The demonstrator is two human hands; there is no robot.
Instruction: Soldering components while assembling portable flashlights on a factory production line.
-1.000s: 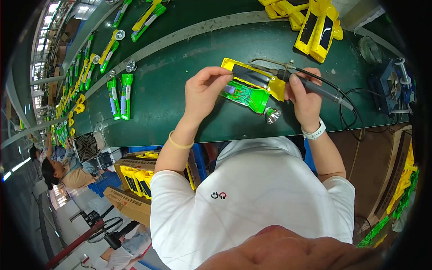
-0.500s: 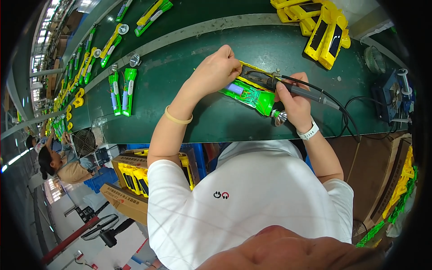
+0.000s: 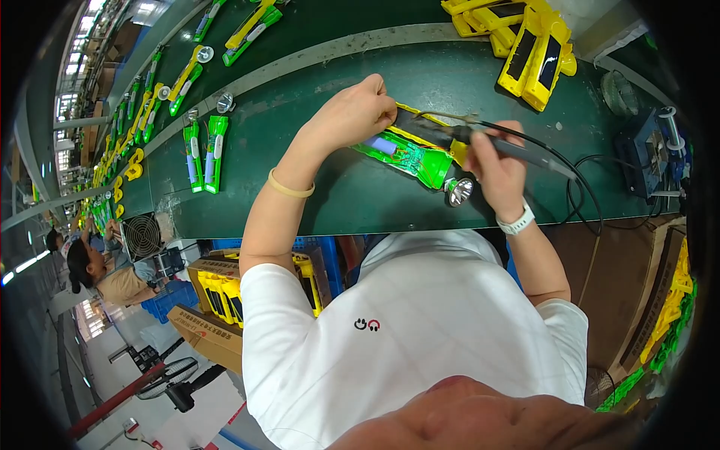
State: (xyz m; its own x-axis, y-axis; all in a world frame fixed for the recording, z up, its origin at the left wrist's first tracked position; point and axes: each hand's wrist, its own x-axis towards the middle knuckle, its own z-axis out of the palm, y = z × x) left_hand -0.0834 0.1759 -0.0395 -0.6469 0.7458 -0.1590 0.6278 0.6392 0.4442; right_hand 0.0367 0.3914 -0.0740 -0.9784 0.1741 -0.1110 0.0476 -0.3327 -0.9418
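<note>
In my right hand (image 3: 496,171) is a soldering iron (image 3: 529,152) with a dark handle and a trailing cable, slightly blurred. Its thin tip reaches left over a yellow flashlight shell (image 3: 452,150) with a dark panel. Against that shell lies an open green flashlight shell (image 3: 431,169), holding a purple battery cell (image 3: 381,144) and a green circuit board (image 3: 409,157). A silver reflector (image 3: 460,192) sits at the green shell's right end. My left hand (image 3: 365,112) is closed in a pinch at the shells' left end; its fingertips hide what they grip.
Two green flashlight halves (image 3: 214,154) lie to the left. Yellow shells (image 3: 536,60) are piled at the far right. A blue soldering station (image 3: 639,154) stands right, its cable looping over the bench. More flashlight parts line the far left belt, where other people sit. A fan (image 3: 142,237) stands left.
My right hand has lifted the soldering iron slightly. The shells have shifted a little left, and the reflector now faces more upward. My left hand keeps its pinch.
</note>
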